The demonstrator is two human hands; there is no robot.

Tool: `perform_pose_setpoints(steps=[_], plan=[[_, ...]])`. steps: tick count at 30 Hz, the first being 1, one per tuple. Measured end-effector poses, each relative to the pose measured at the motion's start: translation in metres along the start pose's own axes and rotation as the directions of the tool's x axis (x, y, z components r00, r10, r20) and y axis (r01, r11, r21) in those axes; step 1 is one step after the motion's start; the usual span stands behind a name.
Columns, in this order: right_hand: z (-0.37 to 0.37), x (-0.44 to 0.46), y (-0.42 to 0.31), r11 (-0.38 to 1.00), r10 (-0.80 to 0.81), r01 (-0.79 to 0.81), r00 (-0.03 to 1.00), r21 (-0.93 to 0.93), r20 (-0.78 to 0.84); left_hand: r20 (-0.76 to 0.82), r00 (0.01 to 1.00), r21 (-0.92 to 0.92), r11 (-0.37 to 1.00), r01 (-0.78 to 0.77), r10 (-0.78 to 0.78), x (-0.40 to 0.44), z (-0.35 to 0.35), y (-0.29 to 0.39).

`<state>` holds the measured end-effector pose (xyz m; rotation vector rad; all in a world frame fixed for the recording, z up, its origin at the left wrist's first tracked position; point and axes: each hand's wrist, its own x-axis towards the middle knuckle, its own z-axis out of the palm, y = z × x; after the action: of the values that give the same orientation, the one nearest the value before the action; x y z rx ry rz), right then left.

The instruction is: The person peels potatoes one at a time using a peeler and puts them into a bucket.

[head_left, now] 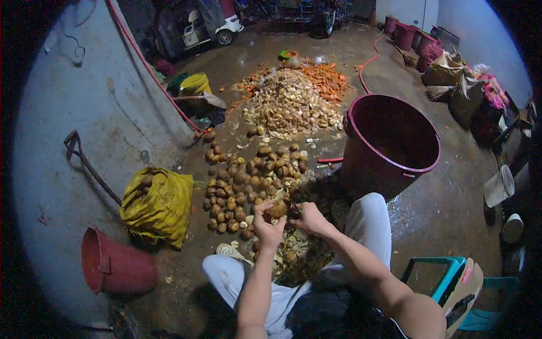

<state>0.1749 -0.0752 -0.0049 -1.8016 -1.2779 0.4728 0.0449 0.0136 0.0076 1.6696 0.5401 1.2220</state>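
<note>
- Holding the root (278,209) in your left hand (266,226), you pinch it between thumb and fingers, above the peelings (296,248) between your knees.
- Your right hand (307,219) curls in close at the root's right side; whether it grips a tool is too small to tell.
- Expect the root to be firm, fairly weighty and not fragile, perhaps slippery wherever skin is off.
- Take hold around its widest part, fingertips clear of the right hand.

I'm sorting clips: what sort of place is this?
Probably a garage-like space used for preparing produce: a vehicle at the back, brown round produce and a heap of pale pieces on the floor.
</note>
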Motion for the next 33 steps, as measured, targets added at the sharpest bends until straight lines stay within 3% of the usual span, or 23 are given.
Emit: perform_pose_setpoints(steps=[8,15,17,21,24,26,27,29,30,33], plan=[[-0.005,0.0,-0.002,0.992,0.023,-0.017,0.999,-0.124,0.048,0.048,0.996,0.08,0.994,-0.08,0.076,0.001,-0.005,-0.008],[0.011,0.002,0.02,0.999,0.046,-0.045,0.999,-0.014,0.026,0.021,1.0,0.031,0.999,-0.011,0.011,-0.005,-0.003,-0.009],[0.016,0.002,0.024,0.993,0.07,-0.064,0.996,-0.102,0.058,0.016,1.0,0.003,1.0,-0.002,0.002,-0.004,-0.004,-0.011],[0.003,0.006,0.012,0.993,0.061,-0.055,0.997,-0.108,0.048,0.062,0.997,-0.052,0.998,0.043,-0.04,-0.004,-0.002,-0.011],[0.011,0.005,0.032,0.961,-0.059,0.071,0.997,-0.266,0.05,0.045,0.998,-0.071,0.997,0.038,-0.035,-0.005,0.001,-0.002],[0.02,0.003,0.04,0.944,0.255,-0.209,0.953,-0.256,0.164,0.032,0.991,-0.228,0.965,0.132,-0.128,-0.002,-0.002,0.012],[0.03,0.007,0.05,0.946,0.251,-0.207,0.955,-0.248,0.159,0.037,0.992,-0.222,0.967,0.127,-0.122,0.003,-0.004,0.013],[0.046,0.01,0.074,0.955,0.162,-0.123,0.979,-0.269,0.127,0.142,0.935,-0.593,0.728,0.344,-0.326,0.003,-0.004,0.012],[0.04,0.01,0.073,0.954,0.161,-0.119,0.977,-0.275,0.136,0.206,0.897,-0.606,0.669,0.43,-0.39,0.003,-0.011,0.004],[0.021,0.006,0.052,0.963,0.157,-0.113,0.974,-0.245,0.166,0.166,0.894,-0.728,0.559,0.396,-0.417,0.009,-0.019,-0.007]])
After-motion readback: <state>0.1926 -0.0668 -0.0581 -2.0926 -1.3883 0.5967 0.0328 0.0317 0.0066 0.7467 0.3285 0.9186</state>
